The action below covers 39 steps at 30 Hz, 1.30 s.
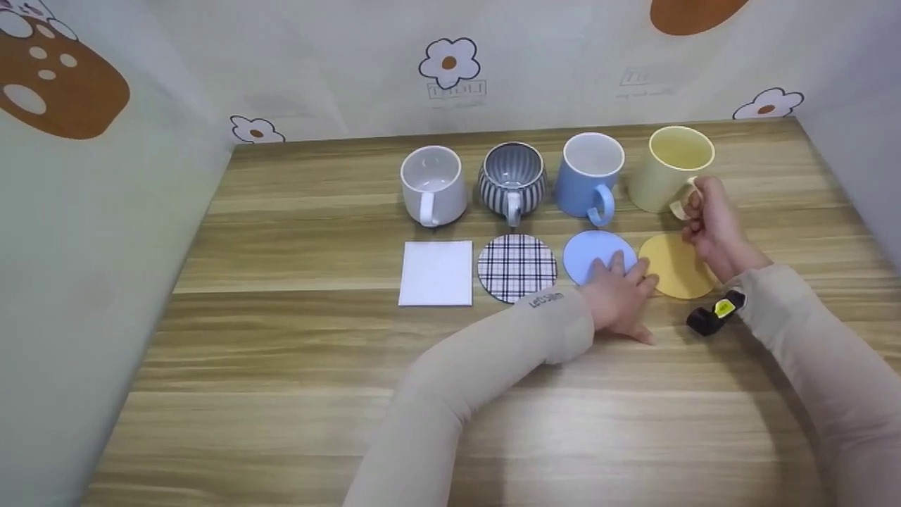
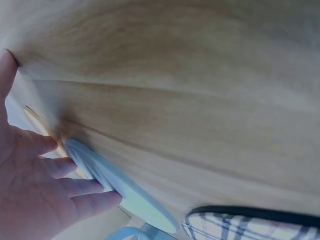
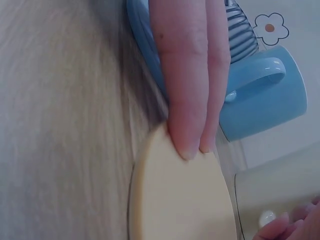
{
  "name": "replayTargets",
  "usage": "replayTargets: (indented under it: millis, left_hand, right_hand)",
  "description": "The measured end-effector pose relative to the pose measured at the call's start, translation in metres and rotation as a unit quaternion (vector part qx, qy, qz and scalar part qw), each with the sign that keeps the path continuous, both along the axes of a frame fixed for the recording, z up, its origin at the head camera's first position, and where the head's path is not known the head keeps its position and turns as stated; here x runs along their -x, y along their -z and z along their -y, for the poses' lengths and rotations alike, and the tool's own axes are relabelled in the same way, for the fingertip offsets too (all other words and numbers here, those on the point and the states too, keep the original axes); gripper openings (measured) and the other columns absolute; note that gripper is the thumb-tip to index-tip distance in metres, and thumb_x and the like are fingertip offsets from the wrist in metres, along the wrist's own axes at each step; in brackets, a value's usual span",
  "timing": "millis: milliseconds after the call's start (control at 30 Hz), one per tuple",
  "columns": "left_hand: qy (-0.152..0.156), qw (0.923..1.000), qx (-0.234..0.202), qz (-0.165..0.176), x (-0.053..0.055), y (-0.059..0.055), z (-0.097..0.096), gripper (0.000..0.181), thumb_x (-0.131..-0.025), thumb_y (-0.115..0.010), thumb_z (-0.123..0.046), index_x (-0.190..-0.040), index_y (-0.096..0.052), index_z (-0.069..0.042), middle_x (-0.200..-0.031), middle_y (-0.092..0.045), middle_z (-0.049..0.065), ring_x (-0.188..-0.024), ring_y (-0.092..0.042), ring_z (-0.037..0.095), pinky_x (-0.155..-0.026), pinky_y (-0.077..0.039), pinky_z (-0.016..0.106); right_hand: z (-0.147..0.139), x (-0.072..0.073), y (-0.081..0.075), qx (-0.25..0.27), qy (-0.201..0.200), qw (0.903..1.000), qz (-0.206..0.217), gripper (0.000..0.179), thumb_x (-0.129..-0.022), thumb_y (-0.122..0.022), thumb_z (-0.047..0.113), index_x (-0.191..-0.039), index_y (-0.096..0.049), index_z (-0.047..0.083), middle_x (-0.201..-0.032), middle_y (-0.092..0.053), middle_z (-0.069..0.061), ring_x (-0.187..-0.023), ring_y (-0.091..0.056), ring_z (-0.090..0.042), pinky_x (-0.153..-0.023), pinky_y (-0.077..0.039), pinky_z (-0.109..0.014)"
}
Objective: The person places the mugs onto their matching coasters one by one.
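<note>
My right hand (image 1: pixel 714 225) pinches the handle of a pale yellow mug (image 1: pixel 651 182), at the right end of a row of mugs. Whether the mug's base touches the table I cannot tell. In front of it lies a round yellow coaster (image 1: pixel 679 271). My left hand (image 1: pixel 619 296) is spread flat, its fingers over the round blue coaster (image 1: pixel 588 253) and the yellow coaster's left edge. In the right wrist view two left fingers (image 3: pixel 185 100) touch the yellow coaster (image 3: pixel 185 200). The left wrist view shows the left palm (image 2: pixel 30 190) beside the blue coaster (image 2: pixel 130 190).
A blue mug (image 1: pixel 581 186), a striped grey mug (image 1: pixel 531 190) and a white mug (image 1: pixel 450 201) stand to the left, handles forward. A plaid round coaster (image 1: pixel 517 264) and a white square coaster (image 1: pixel 436 273) lie before them. A patterned wall (image 1: pixel 338 70) backs the wooden table (image 1: pixel 281 338).
</note>
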<state>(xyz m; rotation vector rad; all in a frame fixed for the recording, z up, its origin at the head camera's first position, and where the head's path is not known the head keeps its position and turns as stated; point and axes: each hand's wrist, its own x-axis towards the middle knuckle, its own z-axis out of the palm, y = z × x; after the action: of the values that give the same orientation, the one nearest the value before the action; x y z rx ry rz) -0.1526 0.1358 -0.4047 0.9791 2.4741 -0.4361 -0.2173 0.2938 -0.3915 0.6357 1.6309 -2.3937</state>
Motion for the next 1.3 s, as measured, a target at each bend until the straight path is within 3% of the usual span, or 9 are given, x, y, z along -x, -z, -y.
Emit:
replayTargets:
  millis: [500, 733, 1300]
  left_hand:
    - [0.003, 0.9999, 0.010, -0.003, -0.002, 0.000, 0.000, 0.096, -0.074, -0.034, -0.079, -0.147, 0.005, -0.029, -0.154, 0.012, -0.005, -0.140, 0.002, 0.029, -0.111, -0.015, 0.044]
    - [0.006, 0.9997, 0.021, -0.009, -0.002, -0.001, 0.000, 0.096, -0.074, -0.031, -0.080, -0.147, 0.006, -0.029, -0.153, 0.013, -0.005, -0.140, 0.002, 0.028, -0.111, -0.015, 0.043]
    - [0.000, 0.9998, 0.021, -0.003, -0.002, -0.001, 0.000, 0.096, -0.075, -0.030, -0.080, -0.146, 0.009, -0.029, -0.153, 0.015, -0.005, -0.140, 0.005, 0.027, -0.112, -0.012, 0.043]
  right_hand:
    - [0.006, -0.012, -0.017, 0.003, 0.020, 0.9996, -0.021, 0.044, -0.090, -0.046, 0.030, -0.049, -0.041, 0.015, -0.049, -0.038, 0.006, -0.049, -0.025, -0.010, -0.048, -0.020, -0.023]
    - [0.006, -0.020, -0.023, 0.043, 0.032, 0.9977, -0.041, 0.044, -0.090, -0.047, 0.026, -0.048, -0.041, 0.012, -0.046, -0.038, 0.004, -0.050, -0.023, -0.011, -0.051, -0.022, -0.023]
    - [-0.005, -0.047, -0.025, 0.036, 0.030, 0.9978, -0.046, 0.044, -0.090, -0.050, 0.025, -0.049, -0.044, 0.012, -0.049, -0.040, 0.003, -0.051, -0.026, -0.011, -0.050, -0.026, -0.022]
